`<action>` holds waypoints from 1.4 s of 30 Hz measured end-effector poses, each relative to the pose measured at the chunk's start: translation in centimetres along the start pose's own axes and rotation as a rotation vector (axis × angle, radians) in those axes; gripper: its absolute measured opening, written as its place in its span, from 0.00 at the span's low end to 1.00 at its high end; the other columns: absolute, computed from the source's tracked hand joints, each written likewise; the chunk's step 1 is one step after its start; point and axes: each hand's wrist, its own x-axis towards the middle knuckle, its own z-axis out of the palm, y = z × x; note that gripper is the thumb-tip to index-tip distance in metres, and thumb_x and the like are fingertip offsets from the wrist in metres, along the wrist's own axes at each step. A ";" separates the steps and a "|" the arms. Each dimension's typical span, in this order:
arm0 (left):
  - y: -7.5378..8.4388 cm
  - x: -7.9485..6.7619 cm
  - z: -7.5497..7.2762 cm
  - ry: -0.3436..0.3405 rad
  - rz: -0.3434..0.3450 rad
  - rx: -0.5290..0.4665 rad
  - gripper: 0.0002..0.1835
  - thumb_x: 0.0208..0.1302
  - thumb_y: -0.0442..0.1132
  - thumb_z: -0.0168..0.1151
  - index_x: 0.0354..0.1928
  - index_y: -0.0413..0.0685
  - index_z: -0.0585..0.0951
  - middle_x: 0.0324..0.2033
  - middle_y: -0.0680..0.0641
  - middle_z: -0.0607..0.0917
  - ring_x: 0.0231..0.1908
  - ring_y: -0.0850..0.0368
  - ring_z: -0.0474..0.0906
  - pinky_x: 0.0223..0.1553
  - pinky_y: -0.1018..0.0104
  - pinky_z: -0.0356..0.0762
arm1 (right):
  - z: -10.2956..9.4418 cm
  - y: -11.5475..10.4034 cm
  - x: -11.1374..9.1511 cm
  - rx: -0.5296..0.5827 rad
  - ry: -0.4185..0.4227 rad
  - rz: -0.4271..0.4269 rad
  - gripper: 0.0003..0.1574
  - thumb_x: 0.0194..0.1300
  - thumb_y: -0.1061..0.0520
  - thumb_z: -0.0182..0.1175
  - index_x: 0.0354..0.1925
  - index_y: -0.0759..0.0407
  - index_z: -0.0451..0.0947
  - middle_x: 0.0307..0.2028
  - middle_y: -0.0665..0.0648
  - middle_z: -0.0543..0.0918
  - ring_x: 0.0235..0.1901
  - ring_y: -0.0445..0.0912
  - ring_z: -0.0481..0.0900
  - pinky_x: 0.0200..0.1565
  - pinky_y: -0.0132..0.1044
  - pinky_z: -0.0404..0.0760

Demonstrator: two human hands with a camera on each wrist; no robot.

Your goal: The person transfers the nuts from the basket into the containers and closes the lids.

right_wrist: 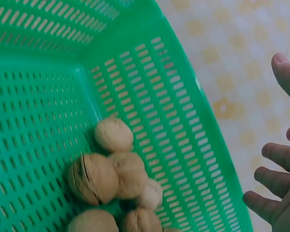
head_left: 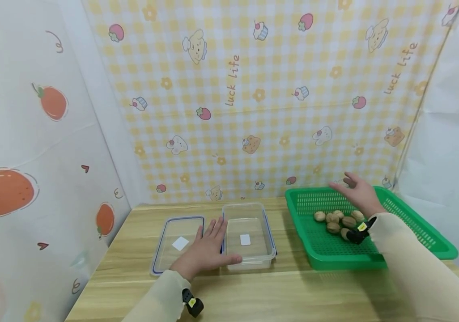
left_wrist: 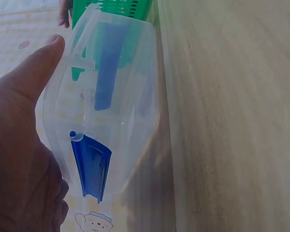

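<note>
Holding nothing, the splayed left grip (head_left: 203, 253) flanks a clear clip-lock box (head_left: 253, 263) at 6 o'clock; at 4 o'clock, a green basket (head_left: 346, 263) holds walnuts (head_left: 333, 218) below the empty, outstretched right grip (head_left: 359, 195); a loose pinch could drop one.

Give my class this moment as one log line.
left hand: beside clear rectangular plastic box | right hand: holding nothing above green perforated plastic basket | round brown walnuts: inside basket

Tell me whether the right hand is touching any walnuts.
Apart: the right wrist view shows the rim of the green basket between the right hand and the walnuts.
</note>
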 end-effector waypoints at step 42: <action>0.2 0.3 -0.1 -0.014 -0.012 0.076 0.61 0.58 0.79 0.52 0.81 0.47 0.47 0.81 0.45 0.45 0.79 0.45 0.36 0.74 0.35 0.29 | -1.2 9.9 0.4 0.000 -0.054 0.132 0.47 0.70 0.43 0.63 0.68 0.77 0.60 0.61 0.83 0.70 0.56 0.74 0.72 0.49 0.62 0.79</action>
